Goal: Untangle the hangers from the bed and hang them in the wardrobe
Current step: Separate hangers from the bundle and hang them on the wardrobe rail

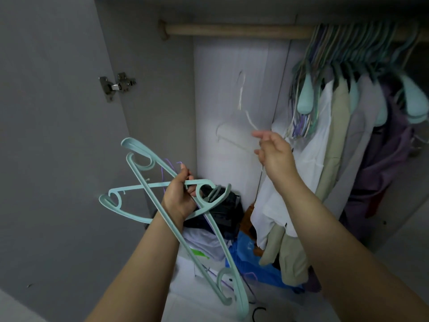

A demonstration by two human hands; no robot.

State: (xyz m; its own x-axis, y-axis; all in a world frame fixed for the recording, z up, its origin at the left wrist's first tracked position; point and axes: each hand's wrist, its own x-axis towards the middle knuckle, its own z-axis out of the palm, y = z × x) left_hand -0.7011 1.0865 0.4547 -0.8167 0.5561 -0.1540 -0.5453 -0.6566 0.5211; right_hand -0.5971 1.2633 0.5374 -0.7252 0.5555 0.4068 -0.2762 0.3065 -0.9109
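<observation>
My left hand (178,196) grips a tangled bundle of teal plastic hangers (139,156), with a thin purple hanger (167,167) caught among them, low in front of the open wardrobe. My right hand (275,151) is raised higher and pinches a thin white hanger (242,96), which is blurred against the white back wall with its hook pointing up. The wooden wardrobe rod (232,31) runs across the top, bare on its left half. Several teal and thin coloured hangers (348,47) are crowded on its right half.
Shirts and jackets (343,135) in white, beige and purple hang at the right. The grey wardrobe door (58,135) stands open at the left, on a metal hinge (116,86). On the wardrobe floor lie a black bag (222,205), a blue bag (250,263) and folded clothes.
</observation>
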